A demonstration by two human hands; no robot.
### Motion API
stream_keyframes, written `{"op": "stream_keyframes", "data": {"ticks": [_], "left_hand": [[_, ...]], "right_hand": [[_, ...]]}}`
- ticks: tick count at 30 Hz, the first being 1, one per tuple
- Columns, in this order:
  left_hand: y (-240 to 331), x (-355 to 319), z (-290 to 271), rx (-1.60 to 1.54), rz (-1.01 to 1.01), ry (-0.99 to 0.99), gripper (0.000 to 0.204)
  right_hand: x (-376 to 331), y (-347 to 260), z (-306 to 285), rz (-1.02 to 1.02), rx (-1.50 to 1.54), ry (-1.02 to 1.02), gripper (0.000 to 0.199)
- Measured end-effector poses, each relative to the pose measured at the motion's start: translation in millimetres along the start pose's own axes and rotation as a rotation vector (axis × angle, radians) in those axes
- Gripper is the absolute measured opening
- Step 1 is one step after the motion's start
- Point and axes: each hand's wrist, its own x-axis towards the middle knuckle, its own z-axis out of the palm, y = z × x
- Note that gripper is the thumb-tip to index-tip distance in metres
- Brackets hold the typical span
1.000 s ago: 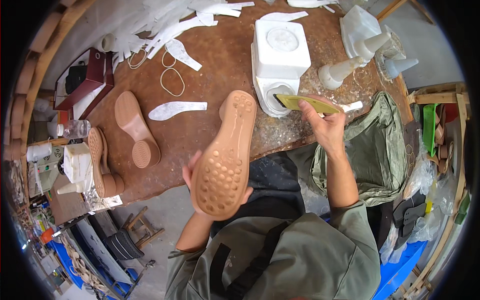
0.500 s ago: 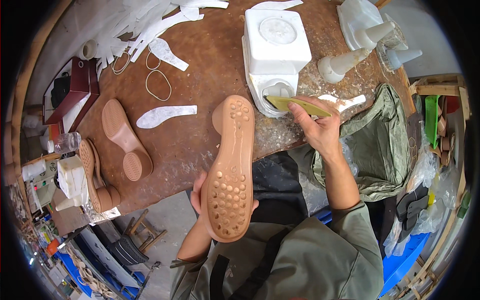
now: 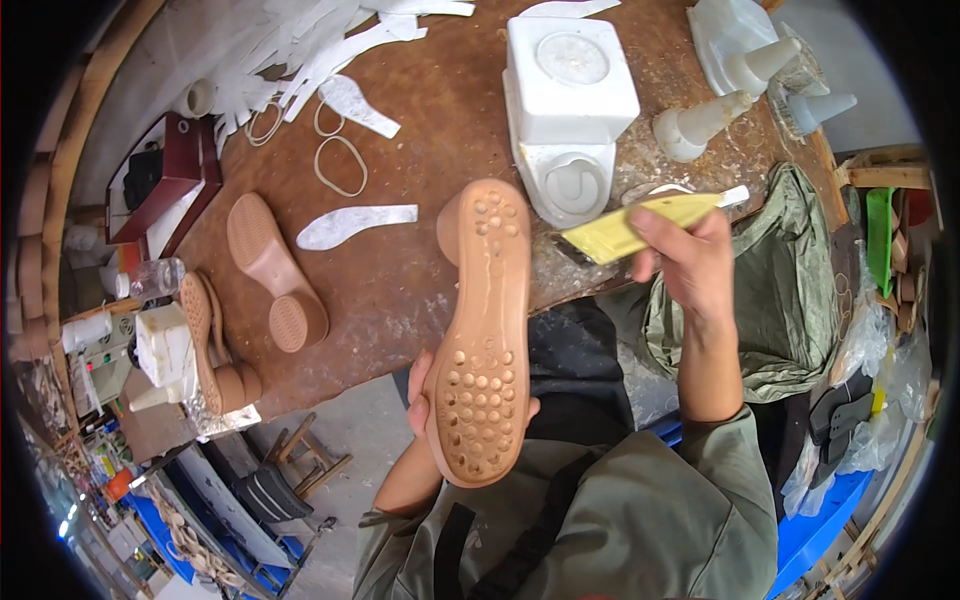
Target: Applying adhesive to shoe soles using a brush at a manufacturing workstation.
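Observation:
My left hand (image 3: 418, 392) is wrapped around a tan heeled shoe sole (image 3: 482, 385) from below. The sole's pitted inner face is turned up, its heel end pointing away from me. In my right hand (image 3: 695, 255) is a flat brush (image 3: 640, 232) with a yellow-green handle, pinched between thumb and fingers. Its dark bristle edge is at the handle's left end, apart from the sole. Just beyond the brush stands a white plastic glue pot (image 3: 575, 105) with a round opening at its near end.
Another tan heeled sole (image 3: 265, 262) lies on the brown table (image 3: 400, 150), with more soles (image 3: 205, 345) at its left edge. White insole-shaped pieces (image 3: 358, 227) and rubber bands (image 3: 341, 166) are scattered about. Capped nozzle bottles (image 3: 690, 130) stand at far right, beyond a green cloth bag (image 3: 790, 300).
My right hand has drawn the brush out of the pot's opening and moved it right and toward me. The whole scene has shifted slightly right; the left hand keeps its grip on the sole.

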Motion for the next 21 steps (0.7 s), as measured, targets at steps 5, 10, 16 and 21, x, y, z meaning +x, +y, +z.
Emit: {"op": "stream_keyframes", "data": {"ticks": [5,10,16,21], "left_hand": [[2,-22,13,0.133,0.048,0.064,0.101],[-14,-7,15,0.249,0.105,0.088,0.099],[-11,-84,21,0.341,0.173,0.088,0.098],[-20,-84,15,0.394,0.233,0.083,0.097]], "right_hand": [[-35,-42,44,-0.177,0.15,0.044,0.014],[-41,-53,64,-0.457,0.057,0.014,0.013],[-73,-66,49,-0.58,-0.121,-0.086,0.013],[-67,-83,62,-0.531,0.053,-0.047,0.014]]}}
